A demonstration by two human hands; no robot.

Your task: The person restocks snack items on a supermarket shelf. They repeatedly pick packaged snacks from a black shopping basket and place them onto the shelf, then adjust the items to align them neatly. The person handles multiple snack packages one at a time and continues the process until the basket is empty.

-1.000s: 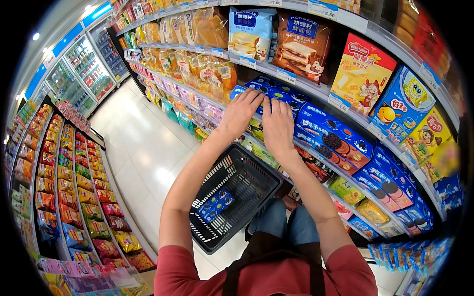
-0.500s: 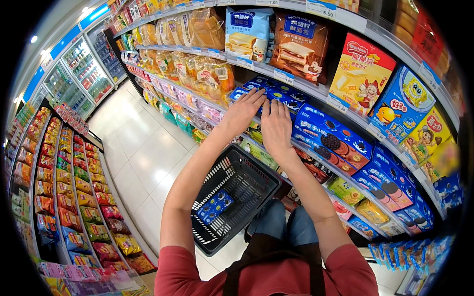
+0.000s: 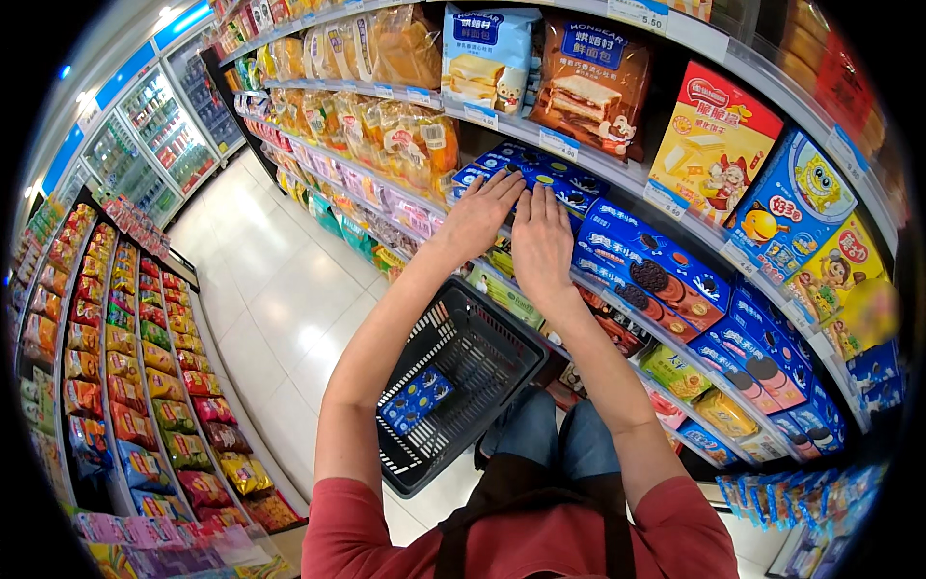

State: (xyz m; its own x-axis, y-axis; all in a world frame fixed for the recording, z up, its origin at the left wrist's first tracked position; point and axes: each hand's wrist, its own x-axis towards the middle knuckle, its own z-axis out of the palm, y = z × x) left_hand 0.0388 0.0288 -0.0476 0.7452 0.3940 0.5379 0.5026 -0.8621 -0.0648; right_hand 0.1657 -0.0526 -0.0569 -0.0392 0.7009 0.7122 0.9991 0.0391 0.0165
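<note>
Both my hands reach to a shelf holding blue cookie boxes (image 3: 576, 183). With fingers stretched out, my left hand (image 3: 485, 212) rests on the front of these boxes. Close beside it, my right hand (image 3: 543, 238) lies against them too, its fingers straight and pointing away from me. Neither hand is wrapped round a box, and the palms hide part of the box fronts. Below my forearms is a black shopping basket (image 3: 532, 359) with slotted walls. One blue cookie box (image 3: 418, 399) lies inside it.
More blue cookie boxes (image 3: 648, 275) stand right of my hands. Above are bagged breads (image 3: 590, 87) and a yellow-red biscuit box (image 3: 714, 145). A snack-bag rack (image 3: 135, 386) runs along the left, across a tiled aisle (image 3: 260, 261). Glass-door fridges (image 3: 159, 125) stand at the far left.
My hands stay in nearly the same place on the blue boxes. The view has shifted very slightly.
</note>
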